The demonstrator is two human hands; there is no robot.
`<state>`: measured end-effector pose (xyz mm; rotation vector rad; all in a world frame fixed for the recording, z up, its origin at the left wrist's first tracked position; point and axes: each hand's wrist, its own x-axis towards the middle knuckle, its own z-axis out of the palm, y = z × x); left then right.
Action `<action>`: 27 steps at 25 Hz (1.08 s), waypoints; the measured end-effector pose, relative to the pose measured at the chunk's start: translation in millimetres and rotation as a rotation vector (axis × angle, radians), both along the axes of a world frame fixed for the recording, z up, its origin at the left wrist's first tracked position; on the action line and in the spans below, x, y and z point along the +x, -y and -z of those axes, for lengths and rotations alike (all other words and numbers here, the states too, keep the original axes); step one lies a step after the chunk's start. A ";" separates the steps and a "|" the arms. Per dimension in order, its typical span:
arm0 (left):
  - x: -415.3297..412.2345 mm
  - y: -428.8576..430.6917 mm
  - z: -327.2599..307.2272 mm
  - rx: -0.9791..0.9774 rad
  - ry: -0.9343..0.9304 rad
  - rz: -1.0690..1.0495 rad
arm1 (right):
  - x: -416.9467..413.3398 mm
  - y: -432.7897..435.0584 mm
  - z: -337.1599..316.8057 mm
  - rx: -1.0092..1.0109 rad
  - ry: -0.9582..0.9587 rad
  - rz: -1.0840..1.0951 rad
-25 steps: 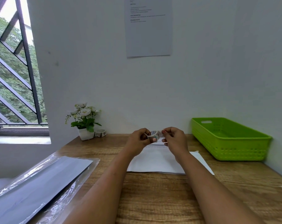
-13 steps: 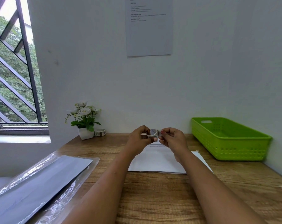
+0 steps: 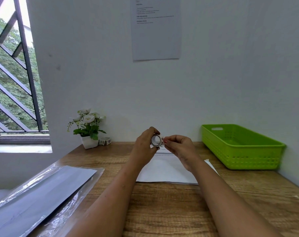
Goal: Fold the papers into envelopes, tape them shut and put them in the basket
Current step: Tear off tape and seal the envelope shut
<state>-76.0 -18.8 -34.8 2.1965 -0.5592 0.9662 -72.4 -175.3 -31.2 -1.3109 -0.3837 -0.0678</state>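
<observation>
Both bare forearms reach forward side by side, the hands raised and almost meeting. The left hand [image 3: 145,146] curls its fingers round a small tape roll [image 3: 156,140]. The right hand [image 3: 178,147] pinches the roll's edge between thumb and forefinger.

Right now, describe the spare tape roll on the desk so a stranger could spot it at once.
Find the back left corner of the brown wooden desk, against the white wall. A small white pot of white flowers stands there, and the patterned tape roll sits just right of it. The other roll is gripped in the left hand; this one lies untouched.
</observation>
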 end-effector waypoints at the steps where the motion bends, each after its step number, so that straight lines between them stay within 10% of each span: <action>1: -0.6 1.0 0.4 0.002 0.000 0.011 | -1.5 -0.6 -0.4 -0.016 0.018 0.011; 27: -2.9 2.4 2.0 0.007 0.051 0.033 | 0.9 -2.8 -3.5 -0.177 0.192 0.183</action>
